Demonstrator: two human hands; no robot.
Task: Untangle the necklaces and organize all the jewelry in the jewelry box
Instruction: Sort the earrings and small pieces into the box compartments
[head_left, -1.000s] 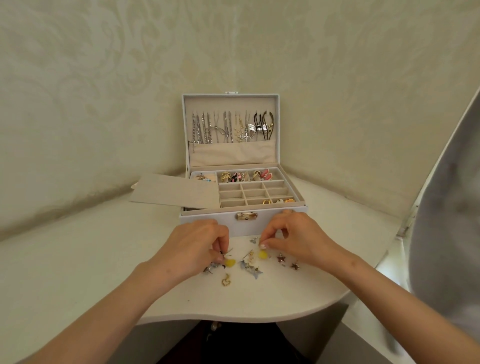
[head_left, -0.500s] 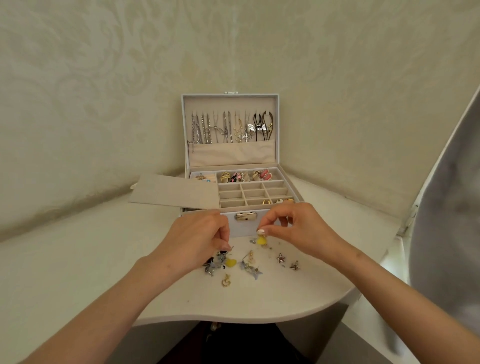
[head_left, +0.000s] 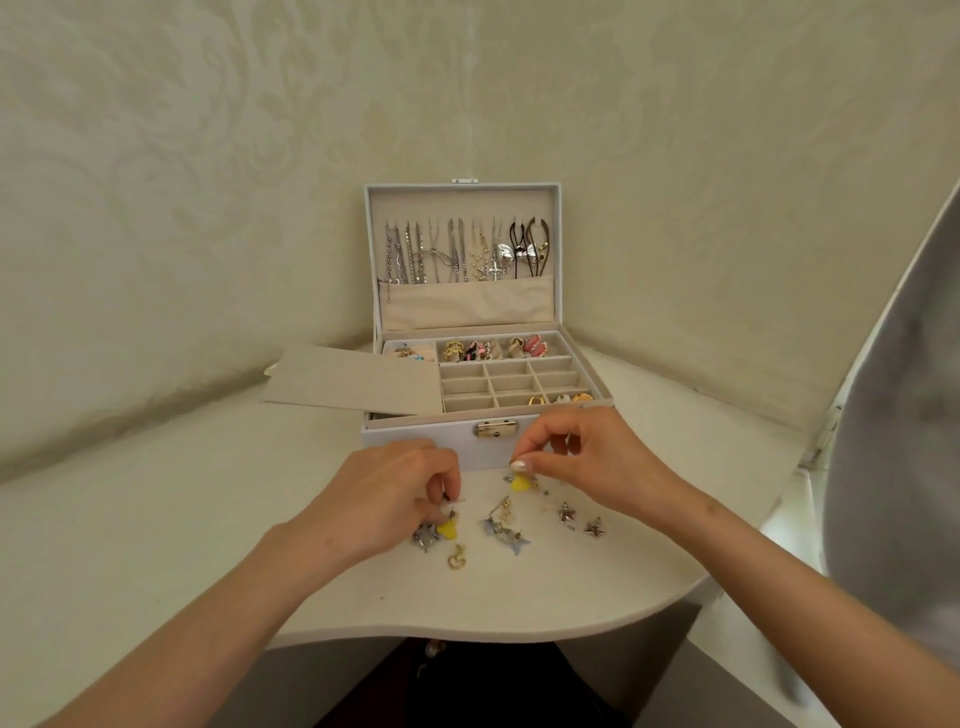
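Two hands in front of jewelry box (head_left: 415, 441). Right hand (head_left: 582, 462) pinches yellow earring (head_left: 519, 482) by top, held low over table (head_left: 208, 519). Left hand (head_left: 384, 499), fingers curled, touches second yellow earring (head_left: 448, 529) on table; whether gripped, I cannot tell. Empty compartments (head_left: 506, 384) lie straight beyond right hand, away from me; I judge right hand nearer for drop.

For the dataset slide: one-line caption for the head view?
Right hand pinches a yellow earring, left hand pinches a second yellow earring, among loose earrings before the open jewelry box.
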